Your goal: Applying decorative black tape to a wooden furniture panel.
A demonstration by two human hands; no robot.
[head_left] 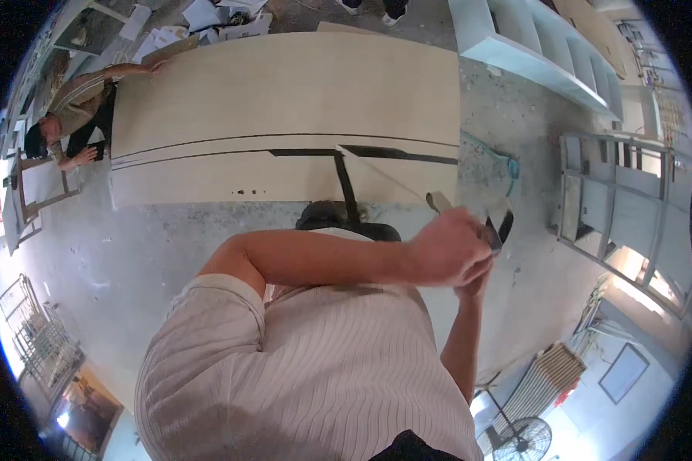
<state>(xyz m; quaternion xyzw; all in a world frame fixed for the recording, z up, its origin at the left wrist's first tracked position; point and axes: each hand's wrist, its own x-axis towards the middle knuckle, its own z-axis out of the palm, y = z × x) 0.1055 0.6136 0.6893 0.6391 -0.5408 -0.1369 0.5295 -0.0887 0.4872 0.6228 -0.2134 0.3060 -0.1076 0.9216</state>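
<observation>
Left hand (452,247) gripping curled strip (506,224), pale board (284,84)

The wide cream board (284,84) lies flat in front of the person. Two thin dark lines (284,135) run across its length, almost side by side. Along the nearer line are placed two thicker black strips (400,154), one to each side of the middle. A separate black band (344,184) goes from there past the near edge; whether it touches the board everywhere, I cannot tell. Some small dark marks (247,191) are also on the surface, close to this edge.
</observation>
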